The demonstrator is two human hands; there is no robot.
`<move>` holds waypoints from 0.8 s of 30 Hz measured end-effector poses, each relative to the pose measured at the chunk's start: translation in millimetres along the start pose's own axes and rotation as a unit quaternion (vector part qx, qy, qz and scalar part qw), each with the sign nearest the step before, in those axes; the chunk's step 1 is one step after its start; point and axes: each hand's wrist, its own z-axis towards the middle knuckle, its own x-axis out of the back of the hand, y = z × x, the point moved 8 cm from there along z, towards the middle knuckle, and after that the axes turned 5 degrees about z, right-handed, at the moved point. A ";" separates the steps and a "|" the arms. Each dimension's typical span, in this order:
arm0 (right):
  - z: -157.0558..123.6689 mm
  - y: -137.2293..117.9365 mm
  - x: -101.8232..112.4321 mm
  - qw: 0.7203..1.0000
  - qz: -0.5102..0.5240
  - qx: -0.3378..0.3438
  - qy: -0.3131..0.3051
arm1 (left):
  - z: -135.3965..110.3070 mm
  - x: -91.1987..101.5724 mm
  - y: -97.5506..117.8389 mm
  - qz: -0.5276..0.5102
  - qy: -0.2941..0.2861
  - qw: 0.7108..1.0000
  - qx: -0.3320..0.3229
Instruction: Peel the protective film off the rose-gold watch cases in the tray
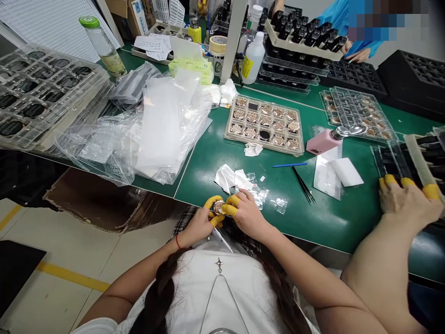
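At the table's front edge, my left hand is closed around a round rose-gold watch case, gripping it by the rim. My right hand has its yellow-cotted fingertips pressed on the case from the right, partly covering it. Yellow finger cots also sheathe my left fingertips. Just beyond my hands lie crumpled white wipes and small scraps of clear film. Farther off is a clear tray of similar rose-gold cases. Black tweezers and a blue stick rest to the right.
Plastic bags and white sheets cover the left side, beside stacked trays. A pink pump bottle stands right of the case tray. A co-worker's hand holds a tray at the right edge. Another person works across the table.
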 end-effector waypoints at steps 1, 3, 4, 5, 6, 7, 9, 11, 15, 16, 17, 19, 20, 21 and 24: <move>-3.0 -3.0 -1.5 1.000 -0.002 0.008 -0.004 | 0.2 -0.6 0.0 -0.001 -0.004 1.000 -0.002; -8.6 -6.7 -3.8 1.000 0.004 0.013 -0.004 | 0.3 -1.5 0.8 -0.001 -0.006 1.000 0.000; -11.3 -7.3 -4.4 1.000 0.010 0.013 0.000 | 0.1 -1.4 1.9 -0.002 -0.004 1.000 0.002; -13.9 -6.8 -4.5 1.000 0.019 0.010 0.006 | -0.2 -1.2 3.4 -0.007 -0.002 1.000 0.004; -16.7 -3.9 -3.9 0.999 0.035 0.002 0.016 | -0.9 -1.1 5.4 -0.018 -0.001 1.000 0.008; -19.7 2.2 -2.0 0.998 0.058 -0.016 0.032 | -1.8 -1.3 7.5 -0.034 -0.003 0.999 0.014; -28.2 27.1 5.4 0.985 0.113 -0.094 0.090 | -4.1 -2.7 12.3 -0.074 -0.021 0.997 0.031; -40.1 61.0 13.7 0.960 0.129 -0.200 0.146 | -5.5 -2.3 19.9 -0.115 -0.036 0.992 0.040; -48.4 96.7 29.3 0.932 0.044 -0.314 0.177 | 1.4 2.8 44.1 -0.185 -0.048 0.981 0.010; -44.4 94.8 31.6 0.931 0.059 -0.309 0.185 | 5.4 2.7 50.3 -0.194 -0.056 0.979 0.000; -37.9 89.6 31.8 0.931 0.104 -0.294 0.191 | 10.0 1.6 56.0 -0.195 -0.069 0.978 -0.009; -18.7 73.8 25.1 0.921 0.248 -0.249 0.169 | 20.3 0.0 65.7 -0.188 -0.091 0.978 -0.029; -7.5 66.9 20.9 0.907 0.319 -0.233 0.147 | 25.6 0.6 69.0 -0.179 -0.095 0.979 -0.038; 3.9 63.7 18.6 0.890 0.376 -0.225 0.128 | 30.9 2.9 70.9 -0.165 -0.092 0.981 -0.044; 38.0 91.6 35.4 0.856 0.429 -0.252 0.142 | 44.2 17.7 71.7 -0.121 -0.050 0.990 -0.053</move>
